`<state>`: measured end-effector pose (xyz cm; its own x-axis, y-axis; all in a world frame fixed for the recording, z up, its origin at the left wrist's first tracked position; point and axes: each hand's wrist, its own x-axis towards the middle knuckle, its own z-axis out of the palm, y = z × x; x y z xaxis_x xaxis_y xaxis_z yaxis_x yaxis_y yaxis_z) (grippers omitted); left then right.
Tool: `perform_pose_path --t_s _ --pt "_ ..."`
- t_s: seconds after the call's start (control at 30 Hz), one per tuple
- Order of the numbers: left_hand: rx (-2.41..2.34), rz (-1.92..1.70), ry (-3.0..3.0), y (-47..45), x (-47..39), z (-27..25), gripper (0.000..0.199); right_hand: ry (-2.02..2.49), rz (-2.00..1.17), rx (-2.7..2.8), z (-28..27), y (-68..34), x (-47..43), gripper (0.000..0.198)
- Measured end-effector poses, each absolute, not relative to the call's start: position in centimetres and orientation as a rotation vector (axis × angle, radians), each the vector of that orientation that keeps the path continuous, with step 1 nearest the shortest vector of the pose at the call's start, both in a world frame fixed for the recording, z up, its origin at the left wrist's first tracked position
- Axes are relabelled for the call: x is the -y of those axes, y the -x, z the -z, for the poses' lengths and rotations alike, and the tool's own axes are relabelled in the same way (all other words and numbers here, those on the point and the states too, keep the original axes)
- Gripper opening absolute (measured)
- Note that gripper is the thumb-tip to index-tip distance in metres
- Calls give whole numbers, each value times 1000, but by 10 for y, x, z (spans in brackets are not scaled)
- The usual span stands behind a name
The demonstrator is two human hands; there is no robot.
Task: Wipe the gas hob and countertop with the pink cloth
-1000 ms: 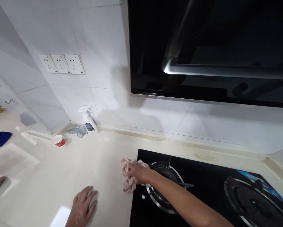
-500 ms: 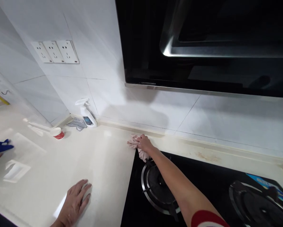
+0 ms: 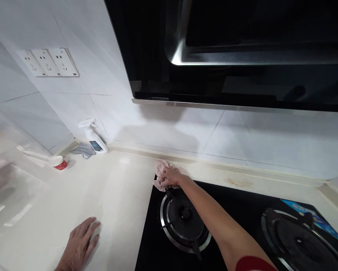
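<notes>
My right hand (image 3: 170, 177) is closed on a crumpled pale pink cloth (image 3: 160, 185), pressed down at the back left corner of the black gas stove (image 3: 228, 199). The cloth lies partly on the stove and partly on the cream countertop (image 3: 115, 188) behind it. Just in front of that hand sits the left burner (image 3: 185, 218). My left hand (image 3: 80, 241) lies palm down on the countertop left of the stove, fingers stretched out, holding nothing.
A white spray bottle (image 3: 97, 139) stands by the wall near a grey cloth (image 3: 84, 149) and a red-and-white cup (image 3: 58, 163). A black range hood (image 3: 214, 82) overhangs the stove. A brownish stain (image 3: 239, 183) marks the back ledge. Something pinkish (image 3: 0, 177) blurs at the left edge.
My right hand has drawn the cloth slightly toward me and onto the stove corner. The view has shifted right. The blue item and another hand at the left edge no longer show clearly.
</notes>
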<state>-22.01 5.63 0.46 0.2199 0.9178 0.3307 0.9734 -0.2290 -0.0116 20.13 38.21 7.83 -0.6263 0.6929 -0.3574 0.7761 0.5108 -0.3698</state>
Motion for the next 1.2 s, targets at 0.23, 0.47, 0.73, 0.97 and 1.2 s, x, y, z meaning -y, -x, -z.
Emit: perform_pose_path --t_s 0.23,0.47,0.73,0.97,1.2 --pt "1812 347 2272 224 -55 -1 40 -1354 717 -2609 -79 -271 -395 24" --pt "1847 379 2282 230 -57 8 41 -1798 566 -2455 -69 -392 -359 22" --pt "1977 380 2294 223 -64 0 42 -2012 452 -2403 -47 -426 -257 22" --pt "2008 373 2329 215 -71 -6 47 -2114 479 -2303 -55 -419 -165 11" --pt "2003 358 2325 210 -74 -6 51 -2031 478 -2318 -60 -370 -107 11"
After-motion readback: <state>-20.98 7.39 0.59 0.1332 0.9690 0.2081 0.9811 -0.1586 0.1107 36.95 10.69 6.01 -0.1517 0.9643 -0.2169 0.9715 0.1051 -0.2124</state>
